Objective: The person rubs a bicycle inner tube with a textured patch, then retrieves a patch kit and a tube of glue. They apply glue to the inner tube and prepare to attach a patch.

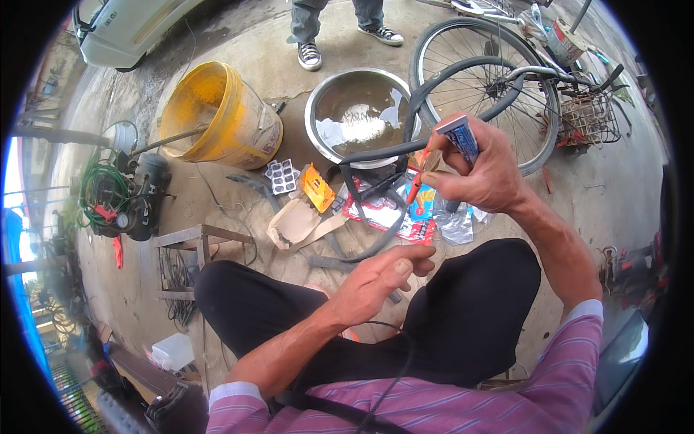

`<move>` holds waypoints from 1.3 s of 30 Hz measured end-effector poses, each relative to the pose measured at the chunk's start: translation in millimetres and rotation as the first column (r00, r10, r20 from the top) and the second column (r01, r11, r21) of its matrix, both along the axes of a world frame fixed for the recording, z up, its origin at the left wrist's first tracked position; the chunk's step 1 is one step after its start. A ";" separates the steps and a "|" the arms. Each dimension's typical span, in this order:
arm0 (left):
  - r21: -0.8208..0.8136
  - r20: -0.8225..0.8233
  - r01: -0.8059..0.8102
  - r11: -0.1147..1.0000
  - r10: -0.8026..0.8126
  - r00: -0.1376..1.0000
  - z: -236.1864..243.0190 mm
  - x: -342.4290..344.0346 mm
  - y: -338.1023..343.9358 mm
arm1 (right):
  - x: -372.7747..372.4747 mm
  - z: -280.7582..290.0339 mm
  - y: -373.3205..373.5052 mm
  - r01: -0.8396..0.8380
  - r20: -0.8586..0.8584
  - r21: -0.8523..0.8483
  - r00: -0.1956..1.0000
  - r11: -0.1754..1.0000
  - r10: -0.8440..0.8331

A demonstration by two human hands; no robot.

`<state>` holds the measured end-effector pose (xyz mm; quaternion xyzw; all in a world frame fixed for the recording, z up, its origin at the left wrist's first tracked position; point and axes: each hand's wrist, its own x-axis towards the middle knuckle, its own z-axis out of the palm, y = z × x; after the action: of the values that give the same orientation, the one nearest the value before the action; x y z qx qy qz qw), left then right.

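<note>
My right hand (486, 170) is raised right of centre, closed on a small blue-and-silver squeeze tube (460, 139). An orange-red tool handle (414, 186) also sticks out from its fingers; the tool's kind is partly hidden. Lower and to the left, my left hand (382, 281) hovers above my lap with the index finger stretched and the others loosely bent; nothing shows in it. Behind my right hand, a black rubber inner tube (383, 152) runs from the bicycle wheel (499, 87) past the water basin's rim (312, 119) and down to the ground.
Ahead lie an orange packet (316, 188), a torn cardboard piece (293, 223), a patch sheet (282, 176) and plastic wrappers (455, 224). A yellow bucket (249, 130), an air compressor (148, 195) and a low metal-framed stool (181, 237) stand left. Another person's shoes (309, 56) are beyond the basin.
</note>
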<state>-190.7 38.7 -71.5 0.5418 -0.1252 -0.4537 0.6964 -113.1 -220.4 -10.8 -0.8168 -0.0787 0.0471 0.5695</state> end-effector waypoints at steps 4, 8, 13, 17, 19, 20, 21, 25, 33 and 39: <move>-0.315 -0.081 0.009 0.949 -0.037 0.996 -6.5 25.3 -17.0 | 1.3 28.4 40.8 -0.050 0.114 0.085 0.993 0.995 0.040; -0.448 -0.234 -0.213 0.868 0.116 0.965 12.9 35.3 -12.9 | -13.8 30.3 66.4 -0.135 0.308 0.080 0.946 0.988 0.104; -0.343 0.011 -0.292 0.893 0.314 0.949 37.5 47.1 5.8 | -18.2 29.5 92.3 -0.153 0.555 -0.022 0.820 0.988 0.139; -0.405 -0.279 -0.428 0.808 0.337 0.899 56.3 70.9 15.4 | -27.3 36.6 99.1 -0.080 0.331 0.144 0.943 0.986 0.029; -0.473 -0.290 -0.469 0.746 0.371 0.882 59.5 82.9 24.2 | -33.5 38.3 91.3 -0.022 0.204 0.201 0.979 0.979 -0.020; -0.438 -0.237 -0.526 0.729 0.471 0.850 56.5 86.0 28.3 | -36.5 37.6 86.9 0.009 0.135 0.229 0.990 0.973 -0.041; -0.464 -0.198 -0.493 0.735 0.457 0.867 48.7 90.6 39.5 | -35.3 35.4 82.0 0.039 0.101 0.242 0.993 0.970 -0.065; -0.380 -0.001 -0.538 0.752 0.581 0.814 48.7 88.4 53.5 | -28.9 28.4 74.1 0.261 -0.222 0.593 0.962 0.762 -0.157; -0.392 0.181 -0.533 0.750 0.631 0.755 58.9 71.5 47.2 | -36.0 20.9 80.3 0.404 -0.480 0.808 0.873 0.428 0.082; -0.456 0.249 -0.470 0.756 0.615 0.748 58.0 60.6 43.6 | -48.9 20.9 85.4 0.499 -0.571 0.790 0.810 0.356 0.133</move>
<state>-130.1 82.3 -13.5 0.4930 -0.1749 -0.0804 0.8485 -162.0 -135.0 10.1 -0.3112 0.1717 0.1577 0.9213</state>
